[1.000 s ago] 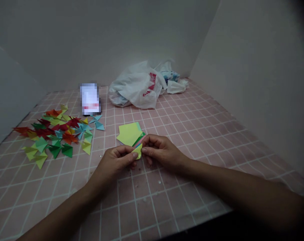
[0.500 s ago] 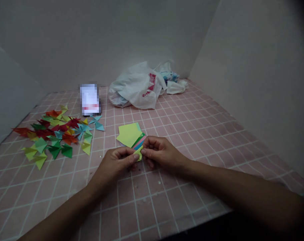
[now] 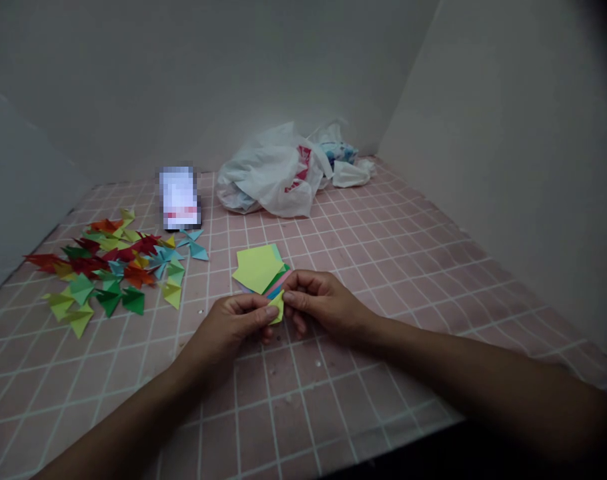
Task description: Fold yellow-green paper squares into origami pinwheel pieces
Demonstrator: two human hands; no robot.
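Note:
Between my two hands is a small folded piece of yellow paper point(image 3: 278, 311). My left hand point(image 3: 243, 316) pinches its left side, thumb on top. On the other side, my right hand point(image 3: 319, 301) has its thumb and forefinger closed at the paper's upper right edge. Just behind my hands lies a loose stack of coloured paper sheets point(image 3: 258, 265), yellow on top, with green, pink and blue edges fanned out below. Fingers cover part of the folded paper, so its full shape is hidden.
Many-coloured folded paper pieces point(image 3: 111, 297) lie in a heap at the left. Behind them a lit phone point(image 3: 179, 198) stands upright, its screen blurred. A white plastic bag point(image 3: 273, 170) and a blue-patterned packet point(image 3: 341, 152) rest by the back wall. A pink checked cloth point(image 3: 408, 267) covers the surface.
The folded yellow paper has tilted slightly more upright between my fingers. My right hand has shifted a little; everything else stays where it was.

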